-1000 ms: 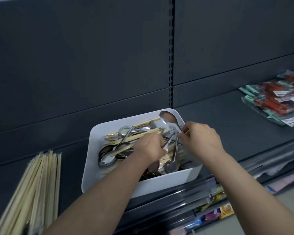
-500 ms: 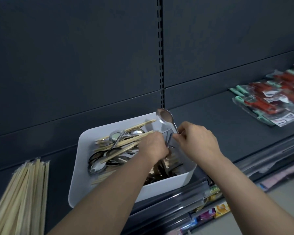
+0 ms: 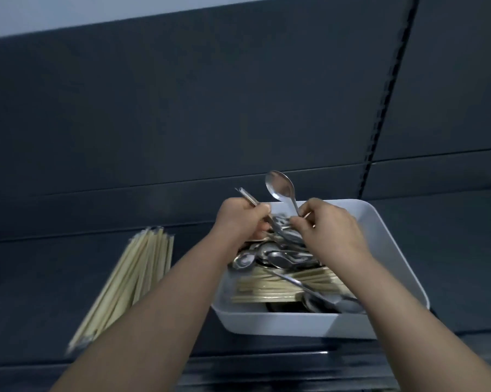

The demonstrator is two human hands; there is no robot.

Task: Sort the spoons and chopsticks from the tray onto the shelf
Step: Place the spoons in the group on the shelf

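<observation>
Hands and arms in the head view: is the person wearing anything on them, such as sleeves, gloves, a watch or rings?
Nothing worn shows. The left hand and right hand have no gloves, and the left forearm and right forearm are uncovered down to the frame's bottom edge: no sleeve, watch or bracelet. No ring shows, though the fingers are slightly blurred.

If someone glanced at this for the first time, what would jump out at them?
The shiny spoon held bowl-up by the right hand above the white tray, beside the left hand gripping a metal handle. Next, the pale chopstick bundle lying on the dark shelf at left.
</observation>
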